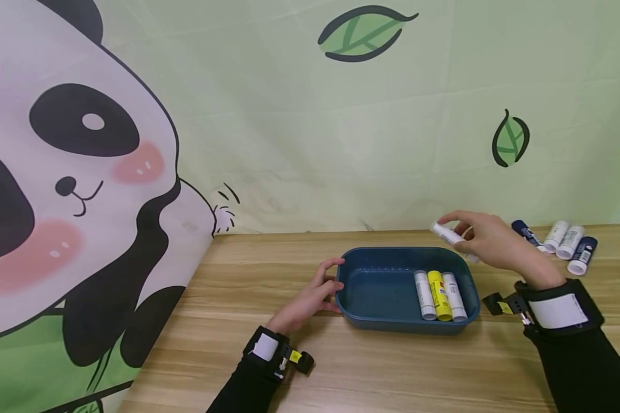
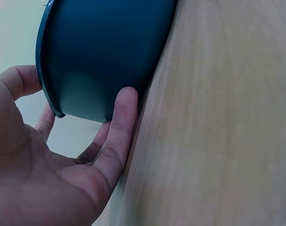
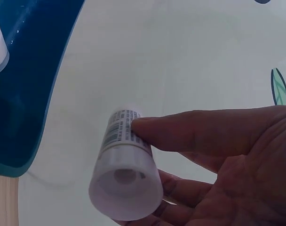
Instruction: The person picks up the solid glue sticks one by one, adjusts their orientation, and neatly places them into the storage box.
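A dark blue plastic bin (image 1: 377, 324) stands on the wooden table. My left hand (image 1: 310, 295) rests on its left end, fingertips spread at the rim and against the outer wall, as the left wrist view shows close up. My right hand (image 1: 488, 238) pinches a white glue stick (image 1: 446, 233) in the air above the bin's back right corner. In the right wrist view this glue stick (image 3: 126, 155) has its hollow end toward the camera and small print on its side. Inside the bin's right part, a yellow glue stick (image 1: 440, 295) lies between two white glue sticks (image 1: 425, 295).
Right of the bin, near the table's back edge, lie white glue sticks (image 1: 570, 242) and dark blue glue sticks (image 1: 582, 256). Behind the table hangs a pale green cloth (image 1: 279, 126) printed with a panda and leaves.
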Action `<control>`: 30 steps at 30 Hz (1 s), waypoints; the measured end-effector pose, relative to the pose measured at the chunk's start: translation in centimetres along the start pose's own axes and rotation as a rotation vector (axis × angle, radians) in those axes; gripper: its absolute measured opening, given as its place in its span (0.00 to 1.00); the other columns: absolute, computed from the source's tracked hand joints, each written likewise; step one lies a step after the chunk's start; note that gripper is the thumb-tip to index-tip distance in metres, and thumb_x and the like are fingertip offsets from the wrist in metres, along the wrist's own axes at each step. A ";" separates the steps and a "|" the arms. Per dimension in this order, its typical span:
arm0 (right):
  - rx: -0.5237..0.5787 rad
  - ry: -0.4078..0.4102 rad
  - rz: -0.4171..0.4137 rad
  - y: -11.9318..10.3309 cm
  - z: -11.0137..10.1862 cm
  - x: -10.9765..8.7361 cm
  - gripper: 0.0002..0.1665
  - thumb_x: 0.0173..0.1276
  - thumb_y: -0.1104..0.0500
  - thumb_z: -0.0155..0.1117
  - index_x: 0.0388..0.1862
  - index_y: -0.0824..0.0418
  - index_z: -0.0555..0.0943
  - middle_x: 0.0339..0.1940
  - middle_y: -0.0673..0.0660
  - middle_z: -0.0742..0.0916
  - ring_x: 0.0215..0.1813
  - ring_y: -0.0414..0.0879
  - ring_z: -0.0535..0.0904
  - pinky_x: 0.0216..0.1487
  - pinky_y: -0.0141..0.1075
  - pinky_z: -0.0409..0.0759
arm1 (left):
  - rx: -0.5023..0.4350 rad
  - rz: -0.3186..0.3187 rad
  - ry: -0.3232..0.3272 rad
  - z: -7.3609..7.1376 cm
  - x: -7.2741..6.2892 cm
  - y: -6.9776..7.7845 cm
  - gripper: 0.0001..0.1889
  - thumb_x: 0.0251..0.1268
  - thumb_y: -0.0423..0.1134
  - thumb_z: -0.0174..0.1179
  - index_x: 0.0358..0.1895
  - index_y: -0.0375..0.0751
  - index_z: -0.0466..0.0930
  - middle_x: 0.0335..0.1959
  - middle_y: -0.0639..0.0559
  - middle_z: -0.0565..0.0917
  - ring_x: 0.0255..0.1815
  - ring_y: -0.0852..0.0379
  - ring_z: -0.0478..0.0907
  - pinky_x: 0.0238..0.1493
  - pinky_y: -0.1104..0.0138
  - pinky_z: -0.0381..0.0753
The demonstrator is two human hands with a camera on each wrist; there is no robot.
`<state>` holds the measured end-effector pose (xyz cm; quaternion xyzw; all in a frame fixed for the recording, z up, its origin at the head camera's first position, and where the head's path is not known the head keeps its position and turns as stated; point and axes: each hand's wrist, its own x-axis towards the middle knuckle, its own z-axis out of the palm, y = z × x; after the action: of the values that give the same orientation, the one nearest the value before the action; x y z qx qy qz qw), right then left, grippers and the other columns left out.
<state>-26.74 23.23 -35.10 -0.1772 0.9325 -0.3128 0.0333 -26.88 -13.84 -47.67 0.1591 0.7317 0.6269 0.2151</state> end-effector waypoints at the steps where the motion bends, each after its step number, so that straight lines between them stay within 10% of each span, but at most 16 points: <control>1: -0.001 -0.003 -0.004 -0.1 0.1 0.0 0.28 0.71 0.69 0.62 0.70 0.66 0.72 0.54 0.76 0.81 0.49 0.66 0.80 0.36 0.43 0.84 | -0.001 0.000 0.000 0.0 0.0 0.0 0.29 0.81 0.41 0.47 0.80 0.58 0.53 0.71 0.33 0.64 0.55 0.46 0.78 0.53 0.55 0.87; 30: -0.012 -0.119 -0.125 -2.3 2.4 0.1 0.24 0.70 0.72 0.60 0.65 0.64 0.80 0.50 0.66 0.84 0.44 0.55 0.78 0.37 0.41 0.79 | -0.011 0.011 -0.010 0.0 -0.1 0.1 0.30 0.80 0.40 0.47 0.80 0.57 0.52 0.69 0.34 0.65 0.53 0.48 0.78 0.52 0.56 0.87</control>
<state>-25.70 20.09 -35.66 -0.2538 0.9178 -0.2978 0.0681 -26.82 -13.82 -47.55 0.1651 0.7263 0.6314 0.2160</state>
